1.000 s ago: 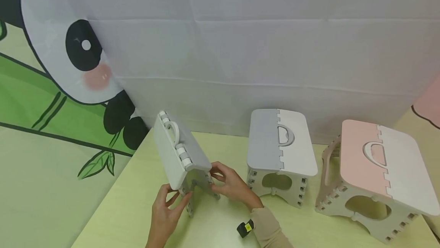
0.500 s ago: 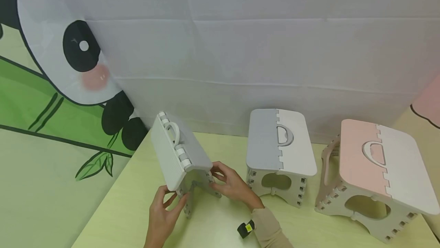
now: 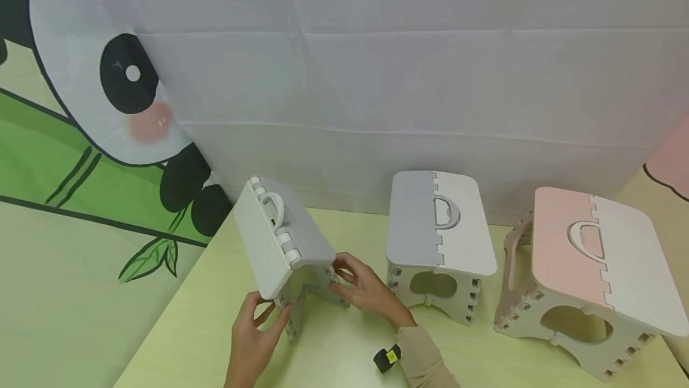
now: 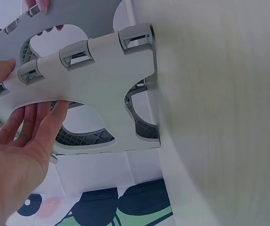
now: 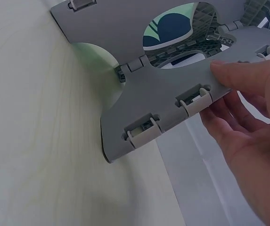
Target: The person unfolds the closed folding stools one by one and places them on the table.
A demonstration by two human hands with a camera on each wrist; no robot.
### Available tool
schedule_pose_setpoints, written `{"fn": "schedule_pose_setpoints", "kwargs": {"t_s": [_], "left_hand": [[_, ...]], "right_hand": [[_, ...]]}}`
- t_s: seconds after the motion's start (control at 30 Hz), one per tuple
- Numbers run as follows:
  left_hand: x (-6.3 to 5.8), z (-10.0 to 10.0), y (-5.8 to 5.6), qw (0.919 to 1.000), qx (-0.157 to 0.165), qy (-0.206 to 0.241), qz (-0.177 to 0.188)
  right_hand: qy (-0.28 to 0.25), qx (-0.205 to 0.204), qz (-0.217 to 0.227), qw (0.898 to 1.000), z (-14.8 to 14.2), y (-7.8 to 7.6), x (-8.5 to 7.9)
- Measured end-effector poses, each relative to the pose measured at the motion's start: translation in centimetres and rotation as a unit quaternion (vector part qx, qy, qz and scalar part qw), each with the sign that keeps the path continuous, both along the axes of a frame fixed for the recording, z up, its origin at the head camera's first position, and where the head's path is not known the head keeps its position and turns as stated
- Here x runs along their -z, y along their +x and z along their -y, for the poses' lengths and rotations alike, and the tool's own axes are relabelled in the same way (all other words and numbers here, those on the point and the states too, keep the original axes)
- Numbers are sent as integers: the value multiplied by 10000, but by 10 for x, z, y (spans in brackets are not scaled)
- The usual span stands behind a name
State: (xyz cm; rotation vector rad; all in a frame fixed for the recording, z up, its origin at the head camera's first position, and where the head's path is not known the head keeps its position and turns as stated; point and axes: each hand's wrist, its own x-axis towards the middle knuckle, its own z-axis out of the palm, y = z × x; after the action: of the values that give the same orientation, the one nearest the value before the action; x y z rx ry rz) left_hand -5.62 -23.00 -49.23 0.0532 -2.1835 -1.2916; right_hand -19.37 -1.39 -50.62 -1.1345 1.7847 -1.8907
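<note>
A folding step stool (image 3: pixel 309 232) in grey and white stands partly folded on the table, its top bent into a peak along the hinge and its white handle (image 3: pixel 277 208) sticking up. My left hand (image 3: pixel 255 334) grips the near leg panel on the white side; the left wrist view shows the fingers (image 4: pixel 36 127) curled through the panel's cutout, thumb over the edge. On the grey side my right hand (image 3: pixel 368 289) pinches the other leg panel, thumb on its face and fingers behind, as the right wrist view shows. The stool's far legs are mostly hidden.
An unfolded grey-and-white stool (image 3: pixel 441 226) stands right of my right hand. Farther right is a larger pink-and-white stool (image 3: pixel 603 256), also unfolded. A small black object with a yellow patch (image 3: pixel 387 358) is beside my right sleeve. A wall cloth (image 3: pixel 344 89) hangs behind the table (image 3: pixel 188 316).
The two sides of the stool have spread slightly apart. My left hand has shifted a little left and my right hand slightly right, both keeping their hold.
</note>
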Motion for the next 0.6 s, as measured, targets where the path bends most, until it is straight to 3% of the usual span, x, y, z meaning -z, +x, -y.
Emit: {"fn": "schedule_pose_setpoints", "kwargs": {"t_s": [0.6], "left_hand": [[0,5,3,10000,-3,64,-46]], "right_hand": [[37,130,-16,9999,-2,1,4]]}}
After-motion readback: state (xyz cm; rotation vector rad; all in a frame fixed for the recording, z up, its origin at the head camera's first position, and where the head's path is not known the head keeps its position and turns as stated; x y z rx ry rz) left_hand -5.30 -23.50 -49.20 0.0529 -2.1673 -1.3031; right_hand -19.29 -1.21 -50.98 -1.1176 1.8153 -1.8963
